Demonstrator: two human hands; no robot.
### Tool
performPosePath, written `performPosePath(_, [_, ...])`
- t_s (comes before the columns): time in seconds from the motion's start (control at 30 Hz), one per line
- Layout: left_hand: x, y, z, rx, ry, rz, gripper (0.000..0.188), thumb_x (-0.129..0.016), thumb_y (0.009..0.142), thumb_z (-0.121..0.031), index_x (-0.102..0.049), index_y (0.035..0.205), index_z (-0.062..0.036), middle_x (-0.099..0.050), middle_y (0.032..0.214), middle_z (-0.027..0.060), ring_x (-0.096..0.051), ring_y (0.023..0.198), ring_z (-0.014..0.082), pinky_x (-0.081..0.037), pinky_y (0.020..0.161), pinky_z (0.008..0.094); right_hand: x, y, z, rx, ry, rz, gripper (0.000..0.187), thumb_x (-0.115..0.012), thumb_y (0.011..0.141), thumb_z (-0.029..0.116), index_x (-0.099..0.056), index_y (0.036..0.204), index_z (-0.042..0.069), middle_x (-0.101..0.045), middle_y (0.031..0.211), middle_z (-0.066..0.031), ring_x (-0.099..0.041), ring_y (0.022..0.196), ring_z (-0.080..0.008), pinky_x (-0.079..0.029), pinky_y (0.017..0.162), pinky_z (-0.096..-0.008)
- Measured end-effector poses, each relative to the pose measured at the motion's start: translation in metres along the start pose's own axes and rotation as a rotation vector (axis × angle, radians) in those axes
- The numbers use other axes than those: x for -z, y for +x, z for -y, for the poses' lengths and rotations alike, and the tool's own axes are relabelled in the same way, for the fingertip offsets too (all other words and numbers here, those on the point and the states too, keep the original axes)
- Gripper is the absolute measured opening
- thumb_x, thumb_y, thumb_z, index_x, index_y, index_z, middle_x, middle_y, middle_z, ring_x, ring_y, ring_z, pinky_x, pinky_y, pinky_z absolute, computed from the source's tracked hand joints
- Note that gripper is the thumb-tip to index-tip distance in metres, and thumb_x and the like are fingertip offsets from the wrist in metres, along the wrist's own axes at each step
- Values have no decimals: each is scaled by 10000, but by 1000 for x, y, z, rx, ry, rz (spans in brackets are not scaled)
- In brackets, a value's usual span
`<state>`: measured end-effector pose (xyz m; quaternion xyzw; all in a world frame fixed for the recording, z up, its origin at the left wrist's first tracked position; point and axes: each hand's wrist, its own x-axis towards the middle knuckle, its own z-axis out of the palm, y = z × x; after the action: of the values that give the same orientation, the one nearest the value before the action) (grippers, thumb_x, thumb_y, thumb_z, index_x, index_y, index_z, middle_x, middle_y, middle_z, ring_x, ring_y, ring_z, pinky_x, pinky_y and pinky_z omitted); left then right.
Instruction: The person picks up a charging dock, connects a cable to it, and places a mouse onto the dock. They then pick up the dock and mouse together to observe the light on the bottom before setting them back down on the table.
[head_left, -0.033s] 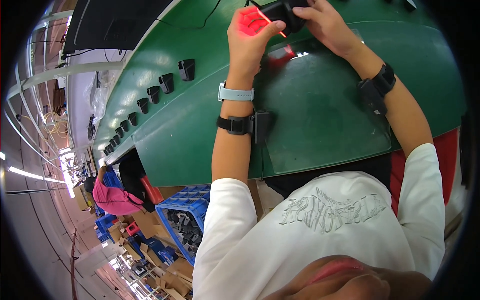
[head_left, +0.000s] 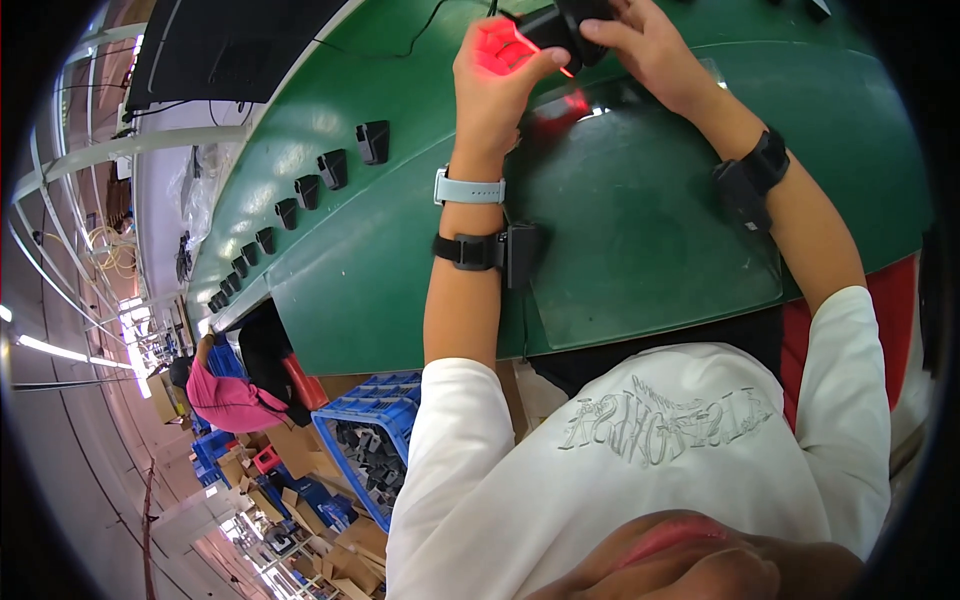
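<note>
Near the far edge of the view, my two hands are at a black boxy device (head_left: 545,28) that is partly cut off. Red light glows along its edge and over the palm of my left hand (head_left: 492,85). That hand's fingers are curled and its thumb presses the device's lower edge. From the right, my right hand (head_left: 655,50) grips it with the thumb on its near face, its other fingers partly hidden. Below lies a clear sheet (head_left: 650,220) on the green table (head_left: 350,290), with a red reflection in it.
A curved row of several black plastic housings (head_left: 372,142) runs along the table's left side. A dark cable (head_left: 425,30) crosses the far left. Down left stand a blue crate (head_left: 375,395) of dark parts, cardboard boxes (head_left: 357,540) and a person in pink (head_left: 230,400).
The black device has turned slightly in my hands, and its right part now stands more upright. My left hand has shifted a touch to the left.
</note>
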<state>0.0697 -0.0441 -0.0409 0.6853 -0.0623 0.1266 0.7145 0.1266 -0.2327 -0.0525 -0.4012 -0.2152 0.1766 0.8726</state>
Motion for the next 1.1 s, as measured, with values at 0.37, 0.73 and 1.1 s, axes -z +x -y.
performPosePath(0.37, [7, -7, -5, 177, 30, 63, 568, -800, 687, 141, -585, 1199, 26, -700, 1124, 110, -689, 1040, 199, -594, 918, 358, 4, 26, -33, 1191, -486, 318, 804, -882, 793, 215, -477, 1459, 17, -615, 1357, -206, -643, 1212, -297, -507, 1024, -382])
performPosePath(0.73, [13, -2, 4, 13, -145, 140, 567, -806, 742, 95, -548, 1240, 7, -681, 1097, 102, -682, 1045, 213, -569, 950, 357, -25, -25, 10, 498, -743, 55, 581, -808, 840, 150, -556, 1352, 41, -633, 1259, -169, -598, 1210, -351, -477, 1051, -418])
performPosePath(1.1, [33, 6, 11, -256, 437, -62, 452, -959, 703, -137, -697, 1052, -16, -728, 927, 50, -680, 814, 124, -562, 714, 270, -7, -23, -8, 225, -1013, 736, 574, -733, 586, 174, -644, 1134, 26, -631, 1104, -127, -579, 1009, -335, -482, 947, -420])
